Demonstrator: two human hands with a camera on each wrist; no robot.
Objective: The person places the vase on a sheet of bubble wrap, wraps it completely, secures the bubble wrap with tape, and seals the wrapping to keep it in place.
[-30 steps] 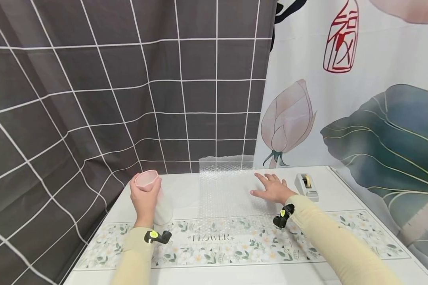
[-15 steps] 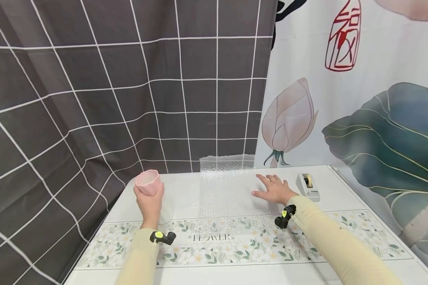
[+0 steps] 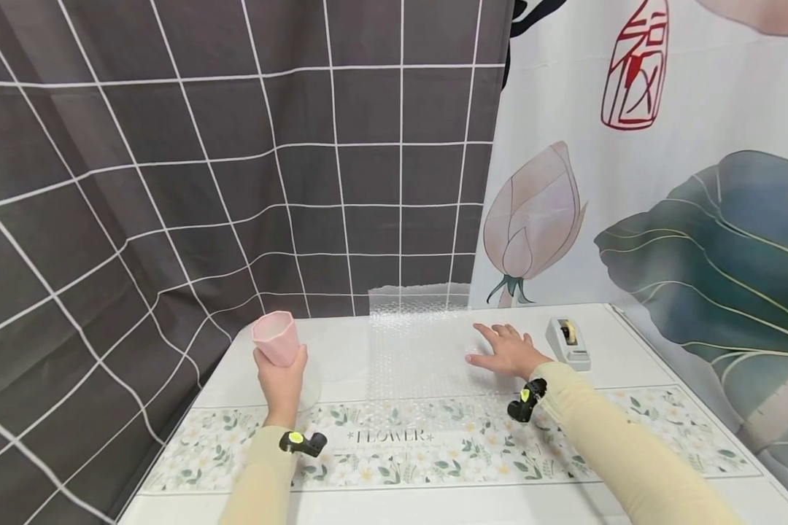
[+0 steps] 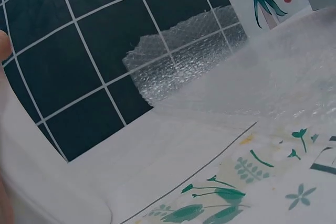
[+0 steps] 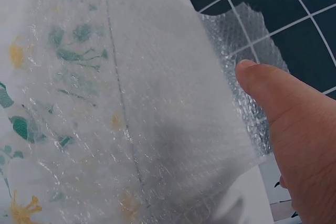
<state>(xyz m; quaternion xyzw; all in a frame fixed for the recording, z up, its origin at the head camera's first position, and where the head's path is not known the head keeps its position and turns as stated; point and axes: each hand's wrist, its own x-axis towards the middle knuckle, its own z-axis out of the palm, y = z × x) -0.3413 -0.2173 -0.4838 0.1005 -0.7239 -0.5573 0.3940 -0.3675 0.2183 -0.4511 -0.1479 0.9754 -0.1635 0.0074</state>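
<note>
My left hand (image 3: pixel 281 383) grips a faceted vase (image 3: pixel 277 340), pink at its mouth and whitish lower down, at the table's left side. The vase leans, and the hand hides its middle. The left wrist view shows a pale curved surface of the vase (image 4: pixel 39 187), with a bit of finger at the frame's edge. Bubble wrap (image 3: pixel 414 354) lies flat at the table's middle and overhangs the back edge. My right hand (image 3: pixel 508 351), fingers spread, is over the wrap's right side and holds nothing. Its thumb (image 5: pixel 286 98) shows in the right wrist view.
A tape dispenser (image 3: pixel 568 343) with yellowish tape stands right of my right hand. The white table (image 3: pixel 381 507) carries a printed floral band (image 3: pixel 236 445). Dark grid cloth (image 3: pixel 368 175) hangs behind, with a lotus-print cloth (image 3: pixel 558 95) on the right.
My left hand and the vase have shifted a little to the right. The vase has tilted, so more of its pink side shows. My right hand has stayed nearly still.
</note>
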